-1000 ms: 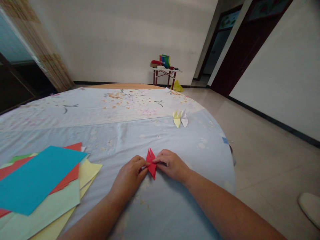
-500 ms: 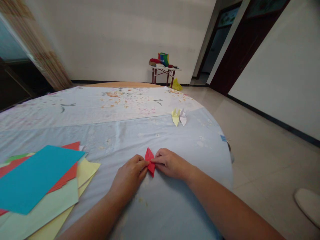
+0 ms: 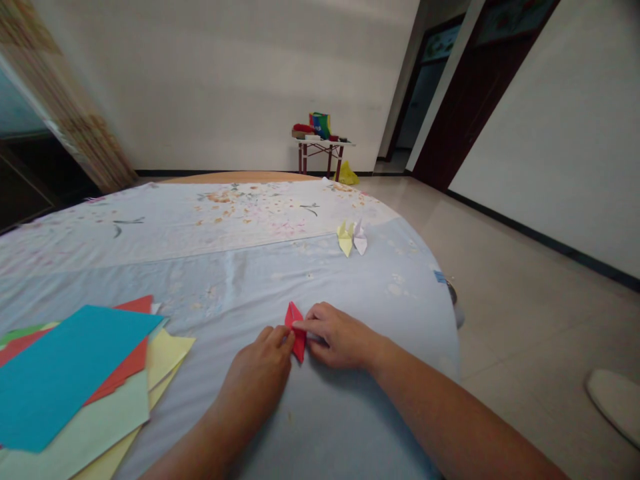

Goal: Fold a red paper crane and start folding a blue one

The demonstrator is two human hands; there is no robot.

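Note:
A small folded red paper piece [image 3: 295,328] lies on the light blue tablecloth [image 3: 240,267] of a round table. My left hand [image 3: 257,370] presses on its left side with the fingers bent close together. My right hand [image 3: 337,335] pinches its right side, the forefinger laid across the red paper. Further off, toward the table's right edge, stand a yellow folded paper figure [image 3: 345,239] and a white folded paper figure [image 3: 359,237], side by side.
A fanned stack of coloured sheets [image 3: 75,373], teal on top, lies at the near left. The table's edge curves round on the right above a tiled floor. A small table [image 3: 320,148] with coloured things stands by the far wall. A pale object [image 3: 615,403] rests on the floor.
The red piece looks narrower, folded in closer between my fingers. My left hand has drawn back a little toward me. The view has shifted slightly.

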